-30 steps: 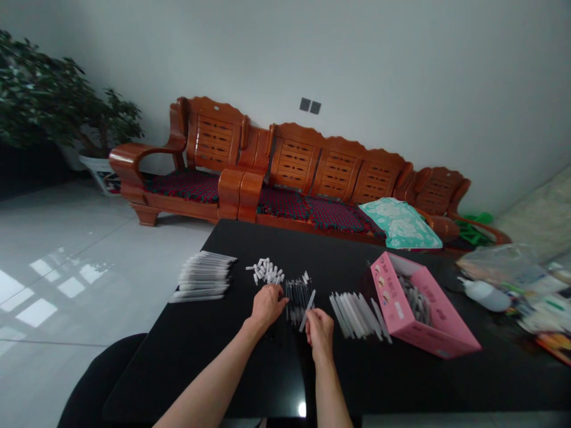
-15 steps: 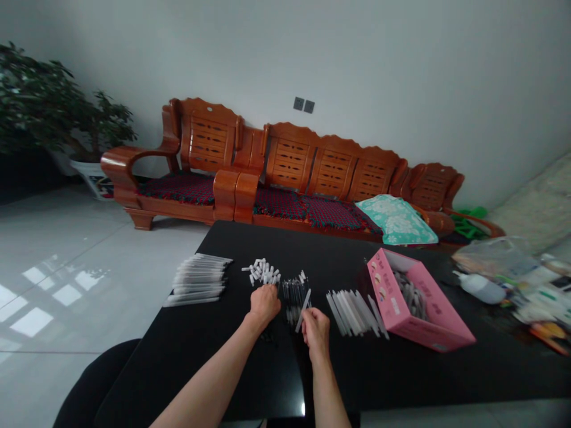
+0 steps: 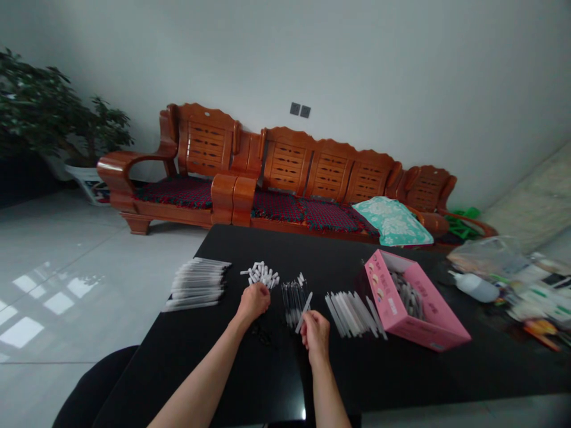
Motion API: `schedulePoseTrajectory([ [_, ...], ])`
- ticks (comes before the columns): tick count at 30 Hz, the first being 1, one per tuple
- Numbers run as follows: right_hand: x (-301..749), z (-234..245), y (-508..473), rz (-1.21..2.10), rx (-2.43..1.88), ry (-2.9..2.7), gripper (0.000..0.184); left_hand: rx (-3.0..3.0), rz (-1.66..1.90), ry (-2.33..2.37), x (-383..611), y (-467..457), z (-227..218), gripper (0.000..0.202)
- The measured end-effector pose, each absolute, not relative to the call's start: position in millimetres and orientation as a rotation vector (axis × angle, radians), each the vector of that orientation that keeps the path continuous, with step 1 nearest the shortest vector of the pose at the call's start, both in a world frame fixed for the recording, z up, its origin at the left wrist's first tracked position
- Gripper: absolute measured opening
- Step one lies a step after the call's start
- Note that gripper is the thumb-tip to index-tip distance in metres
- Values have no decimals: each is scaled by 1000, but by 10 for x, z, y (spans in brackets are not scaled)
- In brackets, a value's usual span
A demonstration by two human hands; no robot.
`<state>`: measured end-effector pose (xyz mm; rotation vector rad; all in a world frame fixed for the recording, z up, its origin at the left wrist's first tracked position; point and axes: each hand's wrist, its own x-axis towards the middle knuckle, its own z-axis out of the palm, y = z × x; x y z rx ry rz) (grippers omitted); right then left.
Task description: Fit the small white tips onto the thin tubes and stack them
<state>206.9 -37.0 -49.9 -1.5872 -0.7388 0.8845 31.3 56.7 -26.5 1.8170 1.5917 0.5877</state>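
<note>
My right hand [image 3: 316,336] is closed round a thin white pen barrel [image 3: 304,310] that points up and away over the black table [image 3: 223,368]. My left hand [image 3: 253,301] is curled, knuckles up, at the near edge of a heap of small white caps [image 3: 262,274]; whether it holds one is hidden. Between the hands lies a bunch of thin dark refills [image 3: 294,295]. A row of white barrels [image 3: 350,305] lies right of my right hand.
A stack of finished white pens [image 3: 198,282] lies at the table's left. An open pink box [image 3: 413,303] with more parts stands to the right, beyond it a white bottle [image 3: 475,286] and clutter. A wooden sofa [image 3: 285,178] stands behind the table.
My left hand has moved left from the refills to the heap of caps. My right hand keeps the barrel in nearly the same place. The camera has shifted slightly.
</note>
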Motion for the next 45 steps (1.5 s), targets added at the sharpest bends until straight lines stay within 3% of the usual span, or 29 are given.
schedulePoseTrajectory([
  [7,2121,-418,-375,944,-1412,-589,23,1089,1045,1058,110,458,-346,40],
  [16,2000,-88,-294,1042,-1044,-495,36,1096,827,921,12,-11,-166,31],
  [35,1940,-39,-288,981,-979,-474,32,1207,743,887,39,-86,-159,23],
  [45,1662,-96,-284,1135,-1015,-484,31,1072,1070,913,258,-134,-99,41],
])
